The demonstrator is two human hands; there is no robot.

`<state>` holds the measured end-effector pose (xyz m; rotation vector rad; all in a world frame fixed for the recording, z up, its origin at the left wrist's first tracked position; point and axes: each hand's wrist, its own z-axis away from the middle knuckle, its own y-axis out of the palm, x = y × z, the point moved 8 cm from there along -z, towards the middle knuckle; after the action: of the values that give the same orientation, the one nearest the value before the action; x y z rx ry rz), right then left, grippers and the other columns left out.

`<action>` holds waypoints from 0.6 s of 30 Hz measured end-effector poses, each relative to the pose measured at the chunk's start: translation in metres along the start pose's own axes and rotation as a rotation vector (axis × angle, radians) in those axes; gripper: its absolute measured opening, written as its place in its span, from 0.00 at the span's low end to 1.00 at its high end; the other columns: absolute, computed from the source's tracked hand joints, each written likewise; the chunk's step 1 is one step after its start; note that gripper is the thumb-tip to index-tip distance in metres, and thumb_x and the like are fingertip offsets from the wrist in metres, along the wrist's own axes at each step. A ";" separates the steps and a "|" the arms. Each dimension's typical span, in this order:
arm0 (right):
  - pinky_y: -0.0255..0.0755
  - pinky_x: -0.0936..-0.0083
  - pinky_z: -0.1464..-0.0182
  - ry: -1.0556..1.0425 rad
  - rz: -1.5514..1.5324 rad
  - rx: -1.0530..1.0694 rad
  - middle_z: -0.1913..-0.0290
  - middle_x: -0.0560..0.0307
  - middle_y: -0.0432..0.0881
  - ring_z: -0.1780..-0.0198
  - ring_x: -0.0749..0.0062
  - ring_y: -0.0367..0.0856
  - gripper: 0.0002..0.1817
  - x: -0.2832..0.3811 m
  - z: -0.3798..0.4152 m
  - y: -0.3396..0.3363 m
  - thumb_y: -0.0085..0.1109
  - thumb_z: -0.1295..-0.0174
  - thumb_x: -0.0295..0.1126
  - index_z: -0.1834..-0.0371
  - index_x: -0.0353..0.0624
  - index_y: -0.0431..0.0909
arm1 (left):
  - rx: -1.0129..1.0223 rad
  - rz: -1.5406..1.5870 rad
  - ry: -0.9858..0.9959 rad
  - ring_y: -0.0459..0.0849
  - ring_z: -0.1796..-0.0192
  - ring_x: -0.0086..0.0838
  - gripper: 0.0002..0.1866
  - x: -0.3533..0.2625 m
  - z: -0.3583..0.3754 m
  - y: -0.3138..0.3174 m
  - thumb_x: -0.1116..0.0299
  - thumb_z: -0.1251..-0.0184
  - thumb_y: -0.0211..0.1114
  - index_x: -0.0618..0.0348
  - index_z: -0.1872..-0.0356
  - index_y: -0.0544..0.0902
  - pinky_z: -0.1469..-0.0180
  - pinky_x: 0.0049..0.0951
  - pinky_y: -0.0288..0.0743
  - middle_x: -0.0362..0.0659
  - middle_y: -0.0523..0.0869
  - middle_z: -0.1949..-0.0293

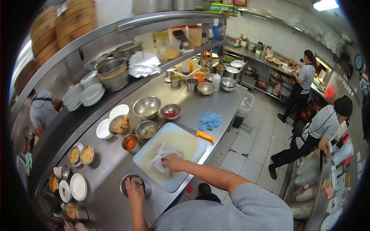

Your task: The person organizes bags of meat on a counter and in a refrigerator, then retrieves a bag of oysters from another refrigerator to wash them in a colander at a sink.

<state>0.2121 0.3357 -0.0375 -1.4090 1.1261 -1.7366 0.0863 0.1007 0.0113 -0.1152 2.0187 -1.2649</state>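
Note:
On the cutting board (189, 146) lies a clear, crumpled plastic bag (157, 158) with pale contents that I cannot make out. My right hand (173, 164) is at the bag, its fingers curled into the plastic and partly hidden by it. My left hand (135, 191) rests over a metal bowl (147, 189) at the board's near left corner. Its fingers are stretched out and apart, touching greyish food inside. A knife with an orange handle (205, 136) lies across the board's far edge.
Metal bowls (147, 107), a container of orange sauce (131, 143), noodle bowls (87, 154) and white plates (79, 186) stand to the left. A blue cloth (210, 121) lies beyond the board. Two co-workers (318, 123) are on the right; another person (43, 107) is behind the shelf.

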 end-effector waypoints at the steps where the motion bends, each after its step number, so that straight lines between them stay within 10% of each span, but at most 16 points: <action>1: 0.66 0.58 0.35 -0.039 -0.026 0.001 0.35 0.46 0.71 0.35 0.47 0.69 0.35 -0.002 -0.003 0.004 0.75 0.57 0.39 0.40 0.48 0.76 | 0.006 -0.002 0.011 0.61 0.28 0.60 0.30 0.021 -0.003 0.012 0.71 0.43 0.69 0.59 0.38 0.72 0.26 0.51 0.54 0.59 0.62 0.28; 10: 0.69 0.57 0.41 -0.191 -0.198 0.040 0.46 0.49 0.72 0.41 0.47 0.71 0.36 -0.033 -0.001 -0.011 0.84 0.72 0.41 0.54 0.48 0.79 | 0.257 -0.363 -0.527 0.68 0.34 0.63 0.52 0.057 -0.026 0.046 0.62 0.60 0.77 0.53 0.27 0.60 0.32 0.49 0.65 0.57 0.69 0.33; 18: 0.71 0.61 0.41 -0.159 -0.240 0.051 0.43 0.48 0.69 0.40 0.49 0.71 0.42 -0.043 0.005 -0.014 0.83 0.69 0.44 0.48 0.42 0.75 | 0.341 -0.486 -0.874 0.69 0.33 0.59 0.41 0.053 -0.046 0.054 0.58 0.50 0.72 0.54 0.34 0.64 0.35 0.50 0.69 0.54 0.75 0.36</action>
<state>0.2273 0.3787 -0.0433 -1.6740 0.8502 -1.7643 0.0349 0.1394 -0.0495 -0.8717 1.0340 -1.4751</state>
